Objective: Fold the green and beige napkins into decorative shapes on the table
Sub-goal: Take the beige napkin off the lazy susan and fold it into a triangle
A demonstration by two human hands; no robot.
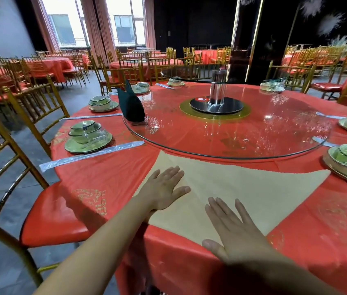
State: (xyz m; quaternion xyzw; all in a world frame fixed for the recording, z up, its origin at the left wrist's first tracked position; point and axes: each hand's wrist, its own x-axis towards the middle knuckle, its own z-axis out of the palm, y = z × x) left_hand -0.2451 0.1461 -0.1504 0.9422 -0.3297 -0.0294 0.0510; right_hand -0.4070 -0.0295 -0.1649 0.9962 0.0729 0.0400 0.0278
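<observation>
**Inspector:** Beige napkin: position and lie?

**Me:** The beige napkin [242,188] lies flat on the red table [115,177] at lower centre of frame, just below the near rim of the glass turntable [253,133]. Its longest edge runs left to right. The sharpest corner points toward the right edge, another toward the upper left.

**Inspector:** Hands?

**Me:** Both are flat on it, gripping nothing. My left hand [162,188] presses its left part, fingers straight and pointing up-right. My right hand [232,228] covers its near corner, fingers straight, spread and pointing up-left.

**Inspector:** Green napkin?

**Me:** The green napkin [131,107] stands folded and upright on the turntable, upper left of centre, peaks upward, well apart from the beige one.

**Inspector:** Surroundings?

**Me:** Stacked dishes [88,137] at left, a red-seated chair [49,211] at lower left.
</observation>
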